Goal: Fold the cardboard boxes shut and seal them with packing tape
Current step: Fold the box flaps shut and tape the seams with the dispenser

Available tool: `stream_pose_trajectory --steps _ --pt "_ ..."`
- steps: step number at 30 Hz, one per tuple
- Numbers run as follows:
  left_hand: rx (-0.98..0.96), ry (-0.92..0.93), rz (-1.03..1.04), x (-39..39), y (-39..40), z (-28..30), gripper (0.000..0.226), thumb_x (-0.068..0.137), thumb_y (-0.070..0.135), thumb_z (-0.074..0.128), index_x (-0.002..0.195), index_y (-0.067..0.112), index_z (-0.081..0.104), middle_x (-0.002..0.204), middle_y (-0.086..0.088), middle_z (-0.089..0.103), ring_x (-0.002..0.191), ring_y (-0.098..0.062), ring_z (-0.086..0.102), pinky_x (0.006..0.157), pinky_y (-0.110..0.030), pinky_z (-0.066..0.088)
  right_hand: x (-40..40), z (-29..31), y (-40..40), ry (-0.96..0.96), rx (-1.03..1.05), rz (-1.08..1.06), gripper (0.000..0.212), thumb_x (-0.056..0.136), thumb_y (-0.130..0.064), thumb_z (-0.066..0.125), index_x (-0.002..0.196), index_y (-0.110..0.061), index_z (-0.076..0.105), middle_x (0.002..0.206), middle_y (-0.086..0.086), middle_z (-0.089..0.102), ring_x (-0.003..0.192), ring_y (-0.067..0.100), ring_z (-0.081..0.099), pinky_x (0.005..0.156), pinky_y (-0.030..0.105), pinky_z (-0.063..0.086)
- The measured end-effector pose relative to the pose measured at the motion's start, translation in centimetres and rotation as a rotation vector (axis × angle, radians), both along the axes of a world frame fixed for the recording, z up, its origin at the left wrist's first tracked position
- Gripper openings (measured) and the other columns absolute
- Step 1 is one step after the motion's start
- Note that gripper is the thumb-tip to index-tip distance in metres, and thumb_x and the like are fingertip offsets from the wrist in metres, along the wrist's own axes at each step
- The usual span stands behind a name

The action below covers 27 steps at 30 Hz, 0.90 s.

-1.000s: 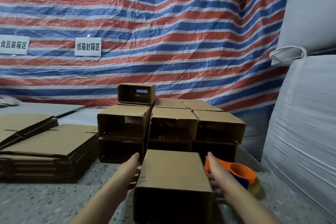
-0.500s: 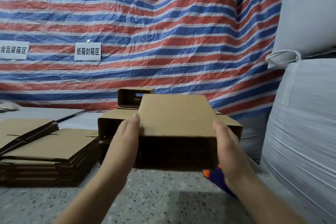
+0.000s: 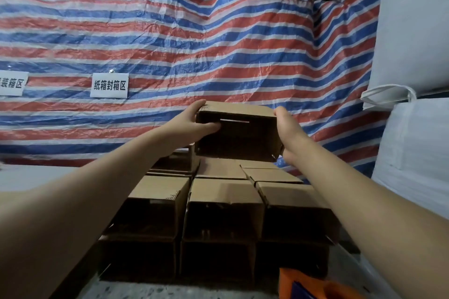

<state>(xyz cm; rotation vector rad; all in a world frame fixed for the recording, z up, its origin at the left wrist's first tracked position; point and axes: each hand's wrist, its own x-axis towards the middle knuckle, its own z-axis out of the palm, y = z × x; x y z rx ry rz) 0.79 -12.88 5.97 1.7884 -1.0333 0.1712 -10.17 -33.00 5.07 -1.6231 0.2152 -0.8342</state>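
Both my left hand (image 3: 194,124) and right hand (image 3: 286,133) grip a cardboard box (image 3: 237,138) above stacked boxes (image 3: 223,213), before a striped tarp (image 3: 218,43).

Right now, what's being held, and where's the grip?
One cardboard box, raised above the stack of boxes. The left hand grips its left end, the right hand its right end.

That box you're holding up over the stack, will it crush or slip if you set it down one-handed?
The held box looks light: both arms are stretched far out, the left hand and right hand gripping only its ends. Its near face looks dark and open, so the walls may flex under a squeeze. Plain cardboard probably won't slip.
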Motion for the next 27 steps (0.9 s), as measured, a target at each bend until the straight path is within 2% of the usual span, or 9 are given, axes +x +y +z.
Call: stream_pose_trajectory --steps 3,6,8,11,13,15,17,20,27 --pt "0.095 -0.16 0.223 4.7 -3.5 1.0 0.059 0.1 0.018 0.045 0.153 0.033 0.025 0.146 -0.008 0.044 0.12 -0.022 0.052 0.092 -0.03 0.048 5.2 1.7 -3.5 0.057 0.061 0.011 0.045 0.097 -0.051 0.035 0.107 -0.018 0.064 0.109 0.013 0.071 0.101 0.029 0.068 0.079 0.041 0.058" --pt "0.123 -0.234 0.267 9.9 -7.1 2.0 0.052 0.096 0.008 0.044 0.143 0.03 0.045 0.131 -0.004 0.056 0.106 -0.017 0.057 0.077 -0.024 0.051 10.9 3.0 -7.0 0.077 0.124 0.028 0.045 0.093 -0.045 0.037 0.112 -0.015 0.066 0.111 0.016 0.071 0.103 0.034 0.069 0.091 0.052 0.057" --pt "0.208 -0.303 0.338 14.0 -9.4 2.9 0.047 0.091 0.002 0.047 0.131 0.024 0.055 0.117 -0.003 0.061 0.097 -0.017 0.058 0.068 -0.022 0.047 15.1 3.3 -9.2 0.081 0.119 0.043 0.038 0.094 -0.041 0.038 0.1 -0.017 0.067 0.099 0.013 0.071 0.096 0.031 0.069 0.088 0.049 0.058" --pt "0.364 -0.346 0.433 20.0 -12.9 4.1 0.034 0.09 0.007 0.05 0.123 0.019 0.052 0.115 -0.007 0.058 0.091 -0.022 0.054 0.068 -0.03 0.044 21.3 3.5 -12.5 0.111 0.163 0.068 0.037 0.097 -0.039 0.037 0.092 -0.018 0.067 0.086 0.01 0.069 0.085 0.029 0.068 0.078 0.043 0.059" --pt "0.457 -0.342 0.436 23.3 -15.0 4.1 0.038 0.094 0.014 0.047 0.132 0.018 0.047 0.123 -0.011 0.057 0.092 -0.024 0.053 0.071 -0.033 0.044 24.7 3.2 -14.6 0.142 0.208 0.07 0.038 0.1 -0.038 0.036 0.09 -0.016 0.066 0.072 0.007 0.071 0.077 0.025 0.07 0.066 0.036 0.058" --pt "0.563 -0.34 0.409 26.2 -16.8 3.6 0.049 0.096 0.015 0.045 0.144 0.021 0.039 0.131 -0.011 0.054 0.105 -0.027 0.055 0.078 -0.034 0.048 27.7 2.6 -16.4 0.152 0.248 0.073 0.034 0.101 -0.027 0.037 0.075 -0.017 0.057 0.049 -0.001 0.06 0.05 0.014 0.064 0.048 0.022 0.05" --pt "0.688 -0.332 0.393 28.7 -18.3 2.9 0.048 0.096 0.017 0.045 0.144 0.022 0.04 0.128 -0.009 0.054 0.108 -0.027 0.055 0.081 -0.033 0.047 30.3 1.5 -17.6 0.178 0.27 0.07 0.037 0.102 -0.019 0.035 0.068 -0.017 0.05 0.042 -0.004 0.052 0.036 0.011 0.054 0.042 0.018 0.042" --pt "0.856 -0.307 0.391 31.2 -19.9 2.4 0.042 0.095 0.021 0.046 0.137 0.02 0.043 0.129 -0.009 0.054 0.107 -0.025 0.053 0.085 -0.034 0.045 33.3 -0.4 -19.1 0.222 0.306 0.094 0.036 0.103 -0.016 0.033 0.074 -0.014 0.055 0.05 -0.001 0.054 0.044 0.013 0.056 0.049 0.023 0.044" --pt "1.304 -0.278 0.449 32.5 -20.9 0.9 0.049 0.097 0.027 0.042 0.146 0.016 0.038 0.145 -0.013 0.044 0.128 -0.03 0.048 0.102 -0.038 0.041 35.2 -3.5 -18.8 0.402 0.247 0.081 0.033 0.104 -0.014 0.037 0.084 -0.01 0.062 0.058 0.001 0.064 0.061 0.017 0.062 0.054 0.026 0.051"
